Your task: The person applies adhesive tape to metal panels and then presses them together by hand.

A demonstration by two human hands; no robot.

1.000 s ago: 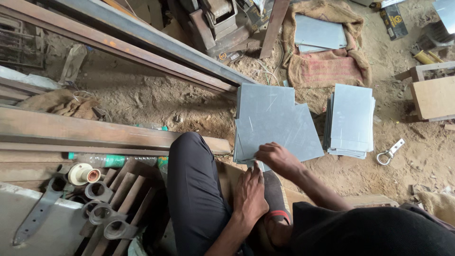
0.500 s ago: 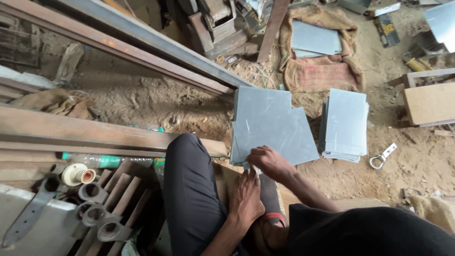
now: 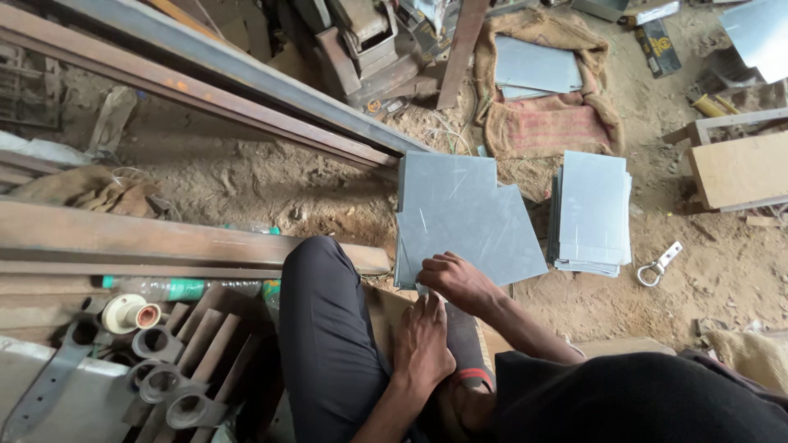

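Sandy workshop floor (image 3: 271, 189). Right hand (image 3: 456, 279), grip closed on the near edge of the grey sheets (image 3: 460, 217), barely moved since a second ago; left hand (image 3: 423, 344) rests flat below. Sheet stack (image 3: 593, 212) right.

I sit on a sandy dirt floor (image 3: 271, 184) strewn with scraps. Straight ahead of my knee lie grey metal sheets (image 3: 464, 217), fanned a little over one another flat on the dirt. Just to their right is a neater stack of grey sheets (image 3: 593, 212), squared up, and near its lower corner lies a small metal shackle (image 3: 657, 265). Farther off, a burlap sack (image 3: 566, 123) is spread on the floor with more grey sheets (image 3: 535, 67) on it. Long rusty steel beams (image 3: 189, 74) run across the dirt at my left, a green-labelled plastic bottle (image 3: 176, 288) lies beside one, and short pipe pieces (image 3: 168, 373) lie clustered close by me.
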